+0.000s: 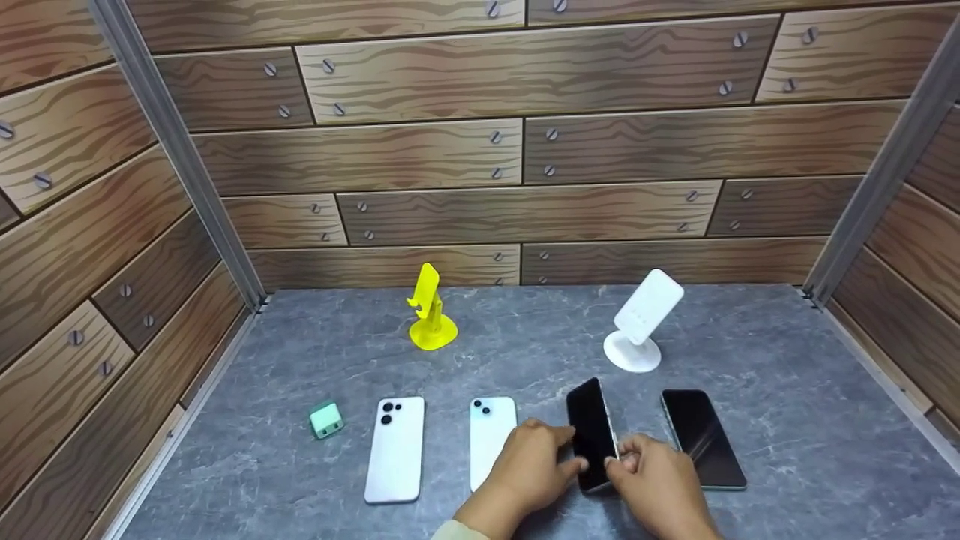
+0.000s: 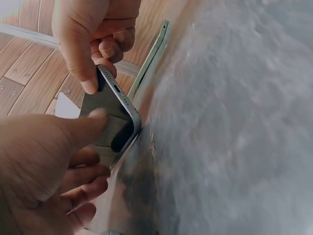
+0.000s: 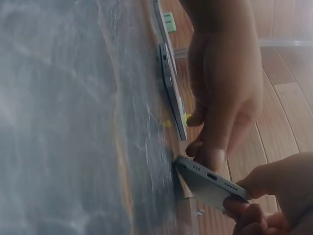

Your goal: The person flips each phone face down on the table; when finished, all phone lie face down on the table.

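A smartphone (image 1: 589, 424) with a black screen is held between both hands, its right edge tipped up off the grey tabletop. My left hand (image 1: 529, 465) grips its left edge, thumb on the screen side and fingers along the side. On the opposite edge, near the bottom corner, my right hand (image 1: 656, 480) pinches it between thumb and fingers. The left wrist view shows the phone's bottom edge (image 2: 117, 88) with its charging port; the right wrist view shows its pale back (image 3: 210, 188). Beside my left hand lies a pale mint phone (image 1: 491, 427), partly covered by that hand.
Another black-screened phone (image 1: 705, 442) lies right of my right hand. Farther left are a white phone (image 1: 396, 450), back up, and a small green charger cube (image 1: 326, 421). Behind stand a yellow phone stand (image 1: 429, 307) and a white one (image 1: 649, 307). Wood-patterned walls (image 1: 480, 157) enclose the table.
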`<state>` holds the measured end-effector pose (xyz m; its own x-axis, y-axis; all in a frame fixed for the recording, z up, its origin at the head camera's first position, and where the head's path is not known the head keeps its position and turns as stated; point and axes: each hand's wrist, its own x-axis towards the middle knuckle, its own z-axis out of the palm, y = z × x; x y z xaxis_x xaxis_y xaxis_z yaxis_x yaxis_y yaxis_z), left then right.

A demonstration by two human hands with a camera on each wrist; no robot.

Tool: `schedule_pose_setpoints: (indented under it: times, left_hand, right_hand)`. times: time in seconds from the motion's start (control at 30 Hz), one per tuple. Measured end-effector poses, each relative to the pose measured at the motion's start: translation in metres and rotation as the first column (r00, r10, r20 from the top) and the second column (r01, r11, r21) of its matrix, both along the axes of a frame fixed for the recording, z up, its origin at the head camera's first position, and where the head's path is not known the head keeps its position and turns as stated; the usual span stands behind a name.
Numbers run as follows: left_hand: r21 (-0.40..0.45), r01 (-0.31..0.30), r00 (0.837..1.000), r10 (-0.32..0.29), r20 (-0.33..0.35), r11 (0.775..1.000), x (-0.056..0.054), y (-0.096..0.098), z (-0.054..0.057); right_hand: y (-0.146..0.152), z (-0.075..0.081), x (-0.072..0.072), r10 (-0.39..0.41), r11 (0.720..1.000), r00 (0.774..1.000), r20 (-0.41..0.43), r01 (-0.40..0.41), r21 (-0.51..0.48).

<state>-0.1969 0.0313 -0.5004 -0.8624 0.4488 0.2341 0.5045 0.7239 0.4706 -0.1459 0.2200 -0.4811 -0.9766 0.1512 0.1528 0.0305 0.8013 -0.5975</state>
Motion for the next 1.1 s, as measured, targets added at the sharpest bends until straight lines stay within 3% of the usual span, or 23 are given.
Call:
schedule_pose_setpoints:
  times: [0.1, 0.23, 0.47, 0.57, 0.7, 0.83, 0.93, 1.1]
  left_hand:
    - [0.057, -0.068, 0.998, 0.069, -0.009, 0.996, -0.002, 0.005, 0.005]
    - [0.157, -0.142, 0.990, 0.139, 0.029, 0.977, -0.005, 0.011, 0.011]
    - [0.285, -0.199, 0.980, 0.194, 0.046, 0.938, -0.013, 0.015, 0.022]
    - [0.299, -0.206, 0.978, 0.204, 0.038, 0.932, -0.017, 0.014, 0.026]
    - [0.307, -0.217, 0.976, 0.213, 0.045, 0.927, -0.019, 0.012, 0.030]
    - [0.331, -0.230, 0.973, 0.224, 0.057, 0.915, -0.021, 0.009, 0.032]
    - [0.347, -0.238, 0.971, 0.234, 0.055, 0.907, -0.022, 0.007, 0.033]
    - [0.361, -0.239, 0.970, 0.240, 0.044, 0.901, -0.022, 0.005, 0.034]
  right_hand:
    - [-0.004, 0.001, 0.003, 0.008, 0.999, 0.998, -0.054, -0.005, 0.049]
    - [-0.010, 0.000, 0.009, 0.036, 0.992, 0.986, -0.163, -0.016, 0.121]
    - [-0.021, -0.005, 0.016, 0.114, 0.968, 0.945, -0.306, -0.037, 0.247]
    - [-0.024, -0.009, 0.016, 0.157, 0.950, 0.911, -0.382, -0.033, 0.312]
    - [-0.024, -0.015, 0.015, 0.240, 0.916, 0.828, -0.507, -0.020, 0.401]
    - [-0.022, -0.018, 0.013, 0.327, 0.878, 0.762, -0.559, -0.026, 0.479]
    - [-0.022, -0.018, 0.013, 0.366, 0.856, 0.746, -0.557, -0.034, 0.517]
    - [-0.024, -0.020, 0.014, 0.388, 0.845, 0.746, -0.541, -0.054, 0.532]
